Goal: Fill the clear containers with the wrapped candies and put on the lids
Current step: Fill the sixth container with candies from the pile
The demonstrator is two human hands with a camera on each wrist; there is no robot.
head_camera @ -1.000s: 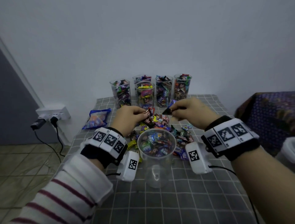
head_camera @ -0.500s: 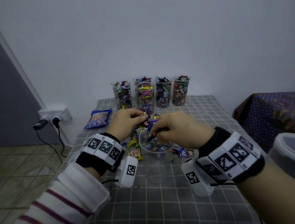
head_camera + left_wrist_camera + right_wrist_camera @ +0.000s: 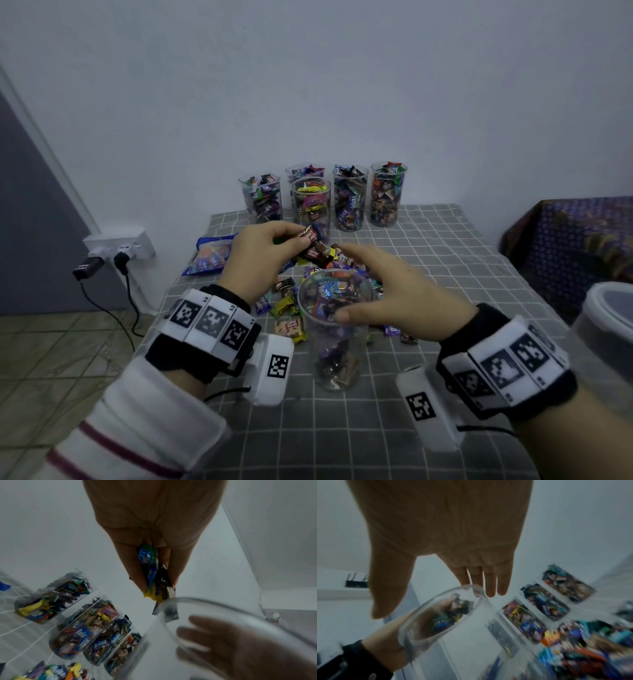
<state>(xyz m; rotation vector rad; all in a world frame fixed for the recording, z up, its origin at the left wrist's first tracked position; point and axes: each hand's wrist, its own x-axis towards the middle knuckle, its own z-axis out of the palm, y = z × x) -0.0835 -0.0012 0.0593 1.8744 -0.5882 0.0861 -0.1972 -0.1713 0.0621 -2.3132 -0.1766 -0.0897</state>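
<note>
Five cups (image 3: 349, 202) at the desk's far edge are full, none lidded; the near cup (image 3: 337, 342) is barely started, left hand (image 3: 263, 260) pinching candies (image 3: 154, 577), right hand (image 3: 387, 291) spread wide, holding nothing.

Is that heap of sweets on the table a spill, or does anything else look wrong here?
Nothing looks wrong. The loose candies lie heaped behind the near container, which stands upright, barely filled. Five full containers stand upright by the wall, none with lids yet.
</note>
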